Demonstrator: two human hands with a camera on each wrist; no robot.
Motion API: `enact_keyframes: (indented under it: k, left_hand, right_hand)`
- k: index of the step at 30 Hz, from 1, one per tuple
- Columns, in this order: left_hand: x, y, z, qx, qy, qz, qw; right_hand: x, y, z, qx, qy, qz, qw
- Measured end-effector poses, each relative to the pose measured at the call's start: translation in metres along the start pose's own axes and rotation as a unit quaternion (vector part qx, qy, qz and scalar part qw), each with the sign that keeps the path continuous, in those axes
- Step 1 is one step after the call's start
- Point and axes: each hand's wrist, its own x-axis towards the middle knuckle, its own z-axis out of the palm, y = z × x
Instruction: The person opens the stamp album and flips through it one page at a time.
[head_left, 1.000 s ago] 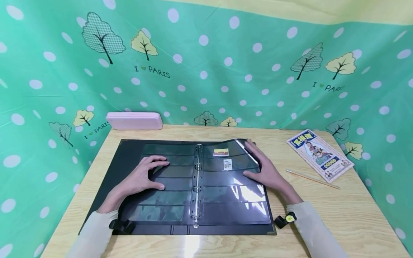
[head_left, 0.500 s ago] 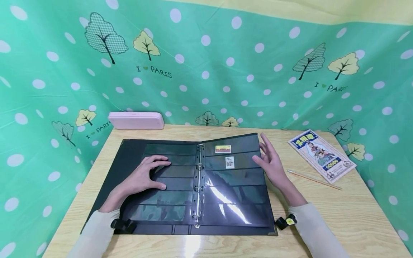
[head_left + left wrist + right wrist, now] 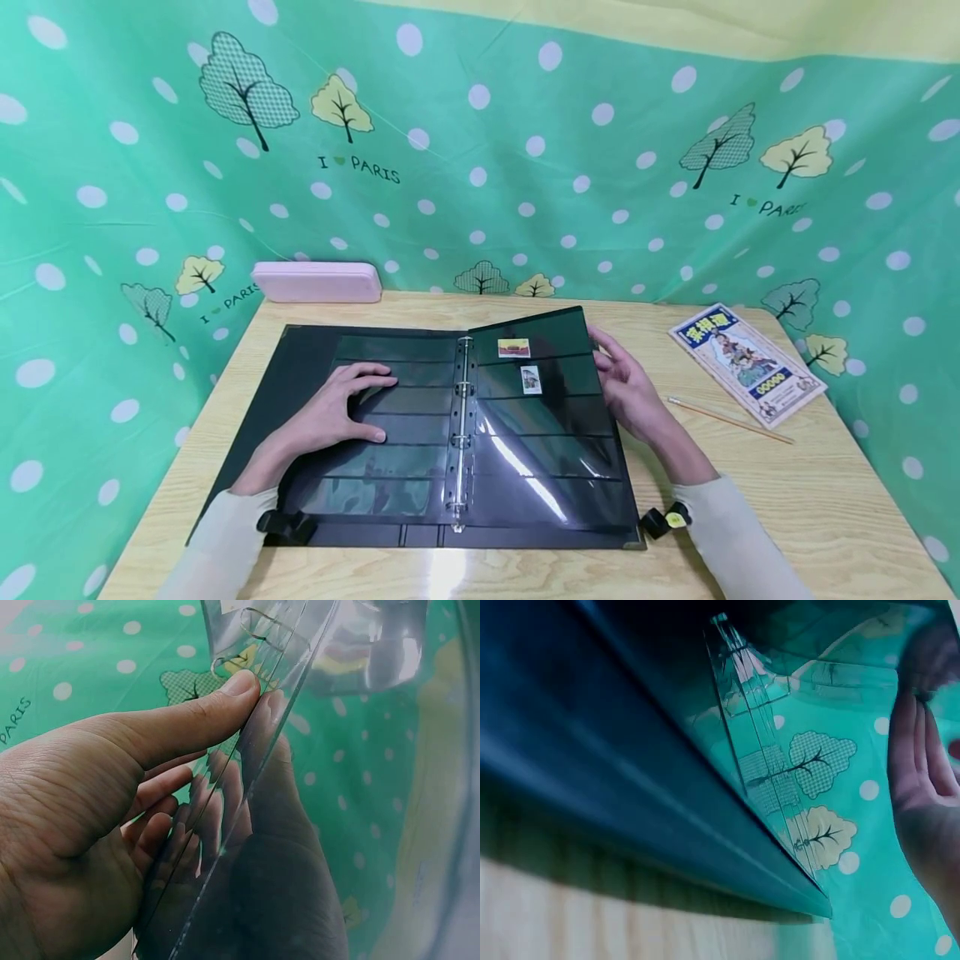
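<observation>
- The stamp page [image 3: 551, 421] lies between the ring bar [image 3: 462, 417] and my right hand [image 3: 628, 393], the nearer one; its straight fingers touch the outer edge.
- Left of the bar, my left hand [image 3: 324, 415] rests relaxed, gripping nothing.
- Page's long axis follows the bar; its raised edge points away.

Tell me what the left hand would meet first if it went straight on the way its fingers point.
Sliding across the left page, the left hand would probably meet the metal ring bar first, though its exact height is hard to judge.
</observation>
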Motion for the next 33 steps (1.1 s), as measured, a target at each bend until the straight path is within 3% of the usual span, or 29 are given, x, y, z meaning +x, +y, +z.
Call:
enact_keyframes:
  k: [3, 7, 10, 14, 19, 24, 28, 31, 33]
  left_hand:
    - [-0.001, 0.0, 0.0, 0.0, 0.0, -0.001, 1.0]
    - [-0.001, 0.0, 0.0, 0.001, 0.0, 0.0, 1.0]
    - [0.0, 0.001, 0.0, 0.005, -0.001, 0.002, 1.0]
    - [0.0, 0.006, -0.002, 0.016, -0.006, 0.002, 0.9999]
    - [0.001, 0.026, -0.003, 0.006, 0.005, -0.001, 1.0]
    - [0.005, 0.062, 0.004, -0.06, 0.024, 0.023, 0.9977]
    - [0.006, 0.096, 0.011, -0.143, 0.036, 0.045, 0.9881]
    - [0.005, 0.118, 0.014, -0.227, 0.042, 0.052, 0.9717]
    - [0.003, 0.13, 0.016, -0.283, 0.045, 0.051, 0.9566]
  right_hand:
    - [-0.002, 0.001, -0.003, -0.029, -0.032, 0.018, 0.9989]
    - [-0.003, -0.002, -0.001, 0.021, -0.051, 0.018, 0.9983]
    - [-0.001, -0.006, 0.008, 0.061, -0.055, -0.003, 0.9966]
    - [-0.001, -0.011, 0.029, 0.03, -0.057, -0.04, 0.9971]
    - [-0.005, -0.016, 0.054, -0.03, -0.044, -0.069, 0.9962]
    - [-0.012, -0.019, 0.077, -0.01, -0.054, -0.084, 0.9949]
    - [-0.016, -0.02, 0.092, 0.039, -0.09, -0.089, 0.9912]
    - [-0.018, -0.017, 0.103, 0.063, -0.12, -0.087, 0.9869]
    - [-0.02, -0.014, 0.11, 0.059, -0.139, -0.081, 0.9851]
